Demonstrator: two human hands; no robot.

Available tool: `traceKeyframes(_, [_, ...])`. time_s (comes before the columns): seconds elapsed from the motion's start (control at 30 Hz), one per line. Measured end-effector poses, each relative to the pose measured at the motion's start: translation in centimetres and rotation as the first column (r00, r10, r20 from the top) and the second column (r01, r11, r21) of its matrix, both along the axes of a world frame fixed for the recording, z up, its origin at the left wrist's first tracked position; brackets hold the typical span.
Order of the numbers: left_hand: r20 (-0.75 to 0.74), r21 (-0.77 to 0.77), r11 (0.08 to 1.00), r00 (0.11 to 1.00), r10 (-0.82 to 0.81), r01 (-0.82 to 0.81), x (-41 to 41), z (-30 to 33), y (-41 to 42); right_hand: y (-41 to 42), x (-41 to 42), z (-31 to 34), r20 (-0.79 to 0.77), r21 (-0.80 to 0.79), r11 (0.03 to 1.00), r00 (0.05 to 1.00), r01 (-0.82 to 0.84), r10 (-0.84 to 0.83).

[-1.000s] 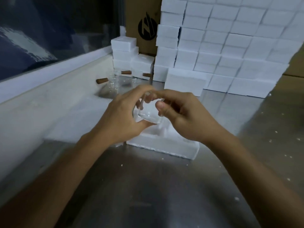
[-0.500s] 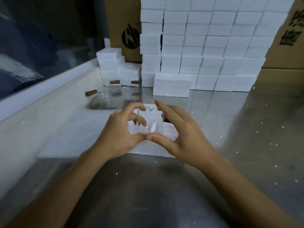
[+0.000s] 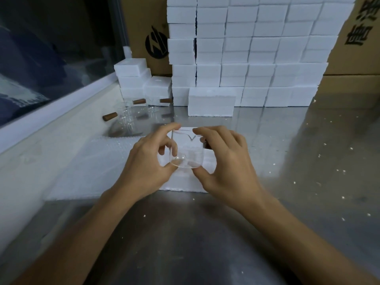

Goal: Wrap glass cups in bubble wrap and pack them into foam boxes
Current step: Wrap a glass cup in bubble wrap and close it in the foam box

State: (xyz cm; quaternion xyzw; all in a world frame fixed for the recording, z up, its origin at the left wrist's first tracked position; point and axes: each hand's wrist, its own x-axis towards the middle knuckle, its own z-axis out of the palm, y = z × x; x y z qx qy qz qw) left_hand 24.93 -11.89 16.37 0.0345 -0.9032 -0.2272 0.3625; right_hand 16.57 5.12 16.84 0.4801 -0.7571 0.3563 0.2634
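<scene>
A clear glass cup (image 3: pixel 186 150) with a pouring spout is held upright between both hands over an open white foam box (image 3: pixel 185 182) on the steel table. My left hand (image 3: pixel 148 163) grips its left side, thumb at the base and fingers at the rim. From the right, my right hand (image 3: pixel 224 161) holds the cup the same way, covering a dark handle. A sheet of bubble wrap (image 3: pixel 82 161) lies flat to the left of the box.
Further glass cups with brown wooden handles (image 3: pixel 125 116) stand at the back left. A tall wall of white foam boxes (image 3: pixel 246 58) fills the back, one box (image 3: pixel 211 101) in front of it. Cardboard cartons (image 3: pixel 353 48) stand behind. Foam crumbs dot the table on the right.
The cup has come down from a tilted hold to upright over the foam box, with both hands shifting their grip around it. The camera view has tipped downward.
</scene>
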Motion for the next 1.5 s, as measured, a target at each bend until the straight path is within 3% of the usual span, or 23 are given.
traceKeyframes(0.17, [-0.05,0.076,0.997,0.998,0.037,-0.033,0.6,0.2,-2.2,0.4,-0.5,0.1,0.093,-0.13,0.992,0.996,0.005,0.007])
traceKeyframes(0.23, [-0.061,0.172,0.968,0.979,0.197,-0.184,0.9,0.3,-3.5,0.6,-0.8,0.0,0.128,-0.148,0.989,0.992,0.016,0.003])
traceKeyframes(0.27, [-0.01,0.199,0.927,0.945,0.326,-0.317,1.0,0.2,-4.2,0.6,-0.9,-0.1,0.143,-0.144,0.989,0.99,0.021,0.0])
traceKeyframes(0.33, [0.203,0.082,0.81,0.806,0.556,-0.58,1.1,-0.3,-5.5,0.7,-1.1,-0.3,0.156,-0.133,0.991,0.988,0.031,-0.01])
traceKeyframes(0.4, [0.393,-0.048,0.731,0.661,0.64,-0.68,1.3,-0.8,-6.3,0.6,-1.2,-0.4,0.161,-0.112,0.993,0.987,0.045,-0.026])
traceKeyframes(0.43, [0.423,-0.041,0.727,0.647,0.634,-0.686,1.4,-1.0,-6.5,0.6,-1.3,-0.5,0.163,-0.106,0.993,0.986,0.051,-0.033])
traceKeyframes(0.57, [0.328,0.021,0.761,0.724,0.607,-0.648,1.7,-0.9,-6.4,0.6,-1.5,-0.7,0.177,-0.103,0.993,0.983,0.059,-0.04])
traceKeyframes(0.67, [0.293,-0.034,0.759,0.72,0.629,-0.65,1.8,-0.5,-6.4,0.6,-1.7,-0.8,0.132,-0.091,0.993,0.99,0.069,-0.056])
traceKeyframes(0.8, [0.089,-0.143,0.776,0.773,0.628,-0.614,2.0,0.8,-6.6,0.7,-1.9,-0.8,0.031,-0.07,0.986,0.989,0.148,-0.147])
traceKeyframes(0.9, [-0.093,-0.188,0.839,0.86,0.502,-0.511,2.1,1.6,-6.2,0.7,-1.9,-0.8,0.02,-0.084,0.982,0.985,0.17,-0.169])
traceKeyframes(1.0, [-0.174,-0.245,0.887,0.918,0.356,-0.391,2.0,2.2,-5.5,0.8,-2.0,-0.8,0.034,-0.097,0.981,0.986,0.167,-0.165])
traceKeyframes(1.13, [-0.148,-0.277,0.922,0.96,0.239,-0.272,2.0,2.5,-5.0,0.8,-2.1,-0.7,0.032,-0.118,0.978,0.985,0.171,-0.169])
traceKeyframes(1.3, [0.054,-0.207,0.955,0.972,0.229,-0.214,2.0,2.0,-5.3,0.8,-2.1,-0.7,0.019,-0.121,0.978,0.986,0.17,-0.168])
traceKeyframes(1.37, [0.098,-0.139,0.966,0.968,0.23,-0.216,2.1,2.0,-5.3,0.8,-2.2,-0.7,0.016,-0.119,0.978,0.985,0.17,-0.17])
traceKeyframes(1.5, [0.027,0.061,0.976,0.977,0.209,-0.211,1.6,1.9,-4.4,0.8,-2.1,-0.6,0.021,-0.115,0.98,0.987,0.162,-0.161])
